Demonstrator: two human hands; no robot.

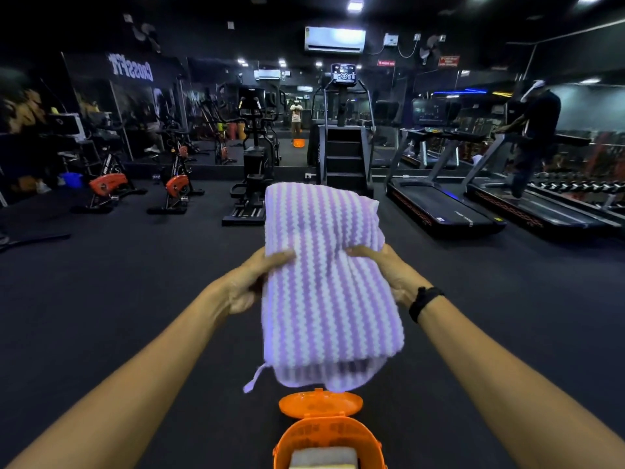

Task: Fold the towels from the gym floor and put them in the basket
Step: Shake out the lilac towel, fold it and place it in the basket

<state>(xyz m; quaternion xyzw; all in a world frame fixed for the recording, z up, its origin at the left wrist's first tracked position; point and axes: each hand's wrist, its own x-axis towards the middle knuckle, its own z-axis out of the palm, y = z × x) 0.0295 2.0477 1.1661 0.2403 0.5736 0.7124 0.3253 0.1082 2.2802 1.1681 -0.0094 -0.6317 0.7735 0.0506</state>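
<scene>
I hold one folded purple-and-white striped towel [329, 282] in the air, above the open orange basket [326, 438]. My left hand [248, 286] and right hand [389, 270] grip its two long sides, fingers curled around the edges. It looks soft, light and floppy, so I judge a grip at both sides keeps the fold. One pale towel [323, 456] already lies inside.

"CrossFit" stands in large white letters, mirror-reversed, on the dark wall [132, 67] at upper left. The red signs [448, 60] high on the back wall and the stair climber's console [343, 74] carry markings too small to read.
</scene>
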